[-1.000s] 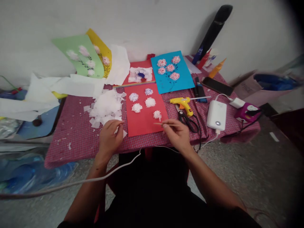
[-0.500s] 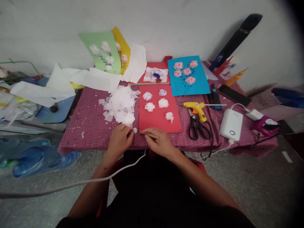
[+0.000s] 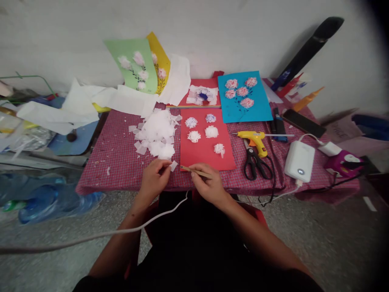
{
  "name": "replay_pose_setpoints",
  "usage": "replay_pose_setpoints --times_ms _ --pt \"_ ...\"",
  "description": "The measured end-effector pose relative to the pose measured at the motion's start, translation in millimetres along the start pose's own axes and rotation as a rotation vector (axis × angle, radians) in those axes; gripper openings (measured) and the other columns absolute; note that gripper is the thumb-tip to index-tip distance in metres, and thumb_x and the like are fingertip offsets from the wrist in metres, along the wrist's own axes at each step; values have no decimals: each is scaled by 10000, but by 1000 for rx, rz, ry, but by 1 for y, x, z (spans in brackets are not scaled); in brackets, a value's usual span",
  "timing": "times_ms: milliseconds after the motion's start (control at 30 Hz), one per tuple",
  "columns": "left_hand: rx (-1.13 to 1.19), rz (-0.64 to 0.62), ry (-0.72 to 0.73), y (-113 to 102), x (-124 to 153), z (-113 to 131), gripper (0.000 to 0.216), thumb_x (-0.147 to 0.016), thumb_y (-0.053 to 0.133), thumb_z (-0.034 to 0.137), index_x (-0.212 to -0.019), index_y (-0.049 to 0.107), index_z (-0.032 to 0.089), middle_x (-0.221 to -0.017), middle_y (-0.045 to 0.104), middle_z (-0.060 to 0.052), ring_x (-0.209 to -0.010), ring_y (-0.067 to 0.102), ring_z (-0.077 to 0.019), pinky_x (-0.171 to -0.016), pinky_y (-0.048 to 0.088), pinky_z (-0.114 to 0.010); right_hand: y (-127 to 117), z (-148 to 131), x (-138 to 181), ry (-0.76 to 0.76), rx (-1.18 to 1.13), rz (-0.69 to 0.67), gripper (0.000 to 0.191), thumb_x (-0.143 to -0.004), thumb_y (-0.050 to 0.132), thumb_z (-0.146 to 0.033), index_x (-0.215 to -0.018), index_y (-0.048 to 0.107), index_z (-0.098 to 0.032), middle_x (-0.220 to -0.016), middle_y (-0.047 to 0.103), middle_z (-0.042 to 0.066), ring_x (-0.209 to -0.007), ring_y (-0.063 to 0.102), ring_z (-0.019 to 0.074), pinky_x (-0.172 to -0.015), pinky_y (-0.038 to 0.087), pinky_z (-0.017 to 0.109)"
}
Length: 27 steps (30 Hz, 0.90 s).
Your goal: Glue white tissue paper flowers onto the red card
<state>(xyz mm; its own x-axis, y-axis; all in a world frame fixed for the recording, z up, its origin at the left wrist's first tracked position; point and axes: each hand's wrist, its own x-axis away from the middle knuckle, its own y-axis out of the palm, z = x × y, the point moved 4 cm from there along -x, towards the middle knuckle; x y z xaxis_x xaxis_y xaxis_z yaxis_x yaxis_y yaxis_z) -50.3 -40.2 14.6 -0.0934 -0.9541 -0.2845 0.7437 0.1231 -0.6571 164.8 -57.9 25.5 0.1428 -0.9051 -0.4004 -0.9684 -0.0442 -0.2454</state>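
The left forearm (image 3: pixel 117 251) and right forearm (image 3: pixel 258 235) reach forward and angle toward each other. The left hand (image 3: pixel 153 181) is palm-down, thumb and forefinger pinched at the tips. The right hand (image 3: pixel 209 187) sits just beside it, fingers curled, thumb and forefinger closed.

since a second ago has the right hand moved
Yes: the right hand shifted left along the near edge of the red card, toward its left corner.

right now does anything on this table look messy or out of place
Yes: small white tissue scraps lie strewn over the red checked tablecloth left of the heap of white tissue squares, one near the front edge. Large white paper sheets spill past the table's left end. Nothing looks damaged.
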Motion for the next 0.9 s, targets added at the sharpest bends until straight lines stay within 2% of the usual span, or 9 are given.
replay_pose_setpoints --times_ms 100,200,300,400,533,700,900 --pt "233 13 -124 5 3 0 114 -929 671 274 -997 731 206 -956 755 -42 -876 701 -179 -819 545 -313 0 -2 2 2 -50 -6 186 -952 589 -178 -1063 727 -236 -955 772 42 -840 718 181 -785 568 335" --pt "381 5 -182 10 5 4 119 -910 697 279 -987 732 197 -921 746 -32 -839 698 -160 -791 548 -281 -2 -4 3 8 -65 -5 180 -953 590 -186 -1061 726 -236 -944 766 41 -825 710 178 -771 562 334" --pt "447 9 -184 11 4 9 100 -893 713 259 -968 730 195 -888 728 -17 -790 684 -138 -760 550 -255 -6 -5 4 33 -70 -6 172 -954 589 -202 -1046 730 -237 -916 757 39 -811 704 179 -749 558 331" --pt "509 15 -148 13 3 16 114 -884 699 209 -995 719 196 -929 725 -24 -838 702 -142 -807 572 -265 -10 -4 6 94 -109 8 162 -953 604 -228 -1046 735 -235 -854 741 31 -755 688 172 -705 546 318" --pt "618 11 -108 19 2 24 221 -881 686 158 -1096 700 206 -1068 722 -48 -953 732 -151 -908 589 -291 -14 5 11 291 -341 79 144 -940 656 -297 -1035 739 -227 -719 708 -4 -610 630 142 -590 498 274" --pt "696 56 -166 29 -1 29 203 -856 768 196 -1046 700 206 -968 755 -24 -883 746 -134 -841 601 -249 -17 18 18 499 -601 170 174 -862 763 -346 -979 763 -217 -710 731 -1 -548 607 124 -523 484 245" --pt "618 -1 -143 39 2 41 139 -860 793 255 -974 737 198 -877 772 -25 -790 737 -142 -763 602 -257 -27 30 29 545 -752 275 151 -859 775 -349 -873 770 -199 -751 758 19 -514 623 113 -475 501 228"
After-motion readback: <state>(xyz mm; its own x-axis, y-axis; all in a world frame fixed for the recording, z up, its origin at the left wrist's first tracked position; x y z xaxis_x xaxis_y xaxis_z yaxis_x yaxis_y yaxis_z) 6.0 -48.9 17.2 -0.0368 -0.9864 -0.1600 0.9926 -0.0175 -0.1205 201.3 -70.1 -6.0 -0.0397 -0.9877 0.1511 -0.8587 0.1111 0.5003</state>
